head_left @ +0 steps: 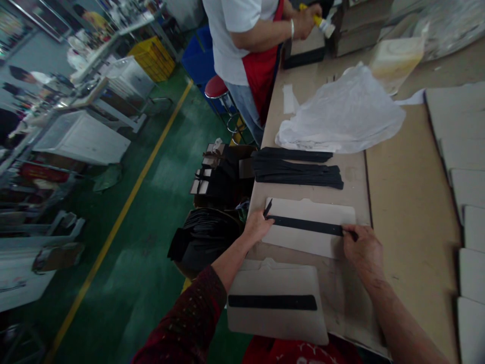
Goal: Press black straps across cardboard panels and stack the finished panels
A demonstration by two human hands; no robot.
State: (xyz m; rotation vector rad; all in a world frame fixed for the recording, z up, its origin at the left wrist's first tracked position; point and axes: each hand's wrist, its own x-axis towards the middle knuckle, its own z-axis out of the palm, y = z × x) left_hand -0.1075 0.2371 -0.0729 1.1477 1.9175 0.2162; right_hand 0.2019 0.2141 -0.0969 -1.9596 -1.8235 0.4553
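Observation:
A long black strip [306, 225] lies across a pale, light-coloured panel [303, 242] on the table. At its left end, my left hand [258, 226] is closed on the strip, with a short dark tip standing up by the fingers. My right hand [362, 248] pinches the strip's other end at the panel's right edge. Closer to my body, a second pale panel [276, 280] carries another black strip [272, 302] across its middle. Beyond my hands lie stacked loose black strips [299, 174].
A crumpled white plastic sheet [341, 114] lies farther along the table. Pale panels [470, 222] overlap down the right side. Boxes of black pieces [208, 235] stand on the floor at left. A co-worker [246, 45] holds a yellow-handled brush [318, 21] at the far end.

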